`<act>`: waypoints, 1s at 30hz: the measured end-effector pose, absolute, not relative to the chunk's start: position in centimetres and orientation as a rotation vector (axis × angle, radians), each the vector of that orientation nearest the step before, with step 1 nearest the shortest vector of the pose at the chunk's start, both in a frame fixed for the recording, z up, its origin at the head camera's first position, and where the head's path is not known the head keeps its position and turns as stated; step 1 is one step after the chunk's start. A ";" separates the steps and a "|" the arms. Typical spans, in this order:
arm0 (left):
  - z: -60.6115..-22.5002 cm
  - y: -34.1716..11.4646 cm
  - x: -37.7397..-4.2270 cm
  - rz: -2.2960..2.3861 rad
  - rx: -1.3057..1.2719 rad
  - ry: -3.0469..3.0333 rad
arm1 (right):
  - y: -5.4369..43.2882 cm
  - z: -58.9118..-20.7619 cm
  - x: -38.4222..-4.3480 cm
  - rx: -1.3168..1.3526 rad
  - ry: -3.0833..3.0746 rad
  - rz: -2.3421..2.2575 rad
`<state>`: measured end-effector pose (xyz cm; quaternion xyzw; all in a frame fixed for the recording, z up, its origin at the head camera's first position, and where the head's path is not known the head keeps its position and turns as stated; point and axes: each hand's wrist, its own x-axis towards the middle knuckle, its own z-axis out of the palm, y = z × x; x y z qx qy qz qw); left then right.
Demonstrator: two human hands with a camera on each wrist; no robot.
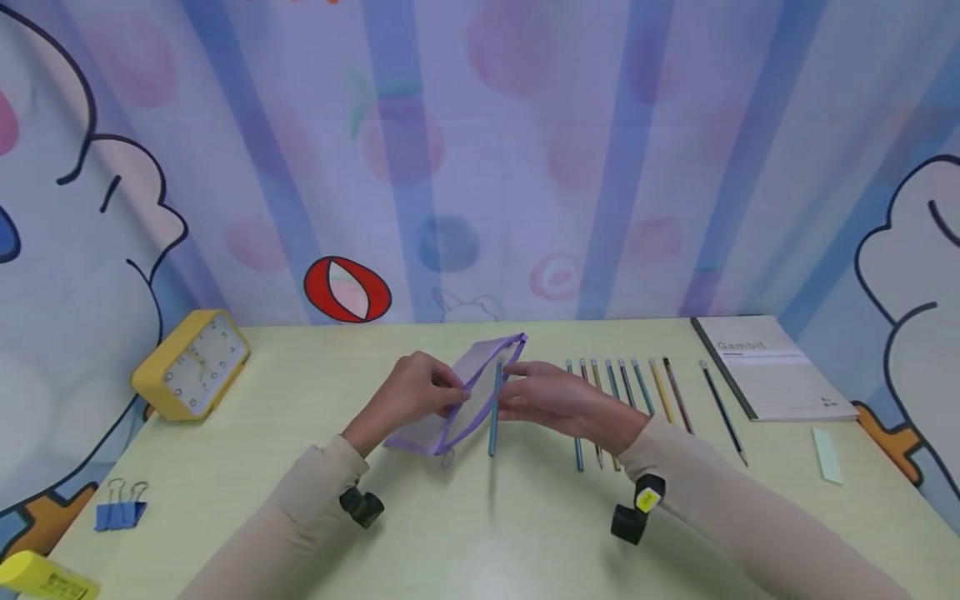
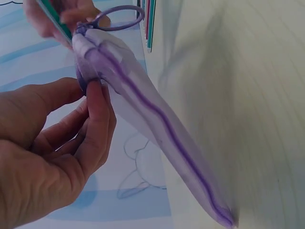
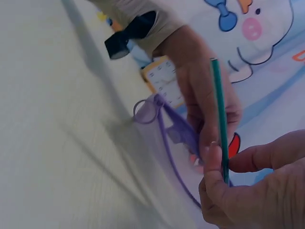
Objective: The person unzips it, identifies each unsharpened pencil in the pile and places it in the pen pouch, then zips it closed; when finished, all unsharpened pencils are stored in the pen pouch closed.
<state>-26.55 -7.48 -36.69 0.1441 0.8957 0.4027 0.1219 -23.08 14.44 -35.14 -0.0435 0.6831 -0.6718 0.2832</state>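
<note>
A pale, see-through zip pouch (image 1: 423, 435) with purple edging and a small ring is held tilted above the table. My left hand (image 1: 416, 387) pinches the rim of its opening between thumb and fingers. In my right hand (image 1: 555, 400) a teal pencil (image 1: 493, 417) is pinched near one end, beside the pouch's mouth. The right wrist view shows that pencil (image 3: 218, 105) standing nearly upright between thumb and fingers, in front of the left hand. From the left wrist view, the purple zip (image 2: 159, 114) runs along the pouch; the pouch's inside is hidden there.
Several pencils (image 1: 660, 392) lie in a row on the right of the table (image 1: 300, 517). Beyond them are a notebook (image 1: 780, 375) and a pale green strip (image 1: 827, 456). A yellow clock (image 1: 191, 365), blue binder clips (image 1: 120, 515) and a yellow tube (image 1: 48, 577) are at left.
</note>
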 end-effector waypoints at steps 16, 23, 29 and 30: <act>-36.2 -6.6 -26.4 1.162 0.470 2.606 | 12.2 -36.0 -25.5 0.058 2.073 -1.739; -36.2 -6.6 -26.3 1.129 0.437 2.640 | 12.4 -35.9 -24.7 0.078 2.086 -1.717; -36.2 -6.8 -26.3 1.137 0.418 2.648 | 13.6 -35.2 -23.1 -0.029 2.159 -1.669; -36.2 -6.9 -26.3 1.143 0.419 2.647 | 14.0 -35.0 -22.8 -0.059 2.201 -1.645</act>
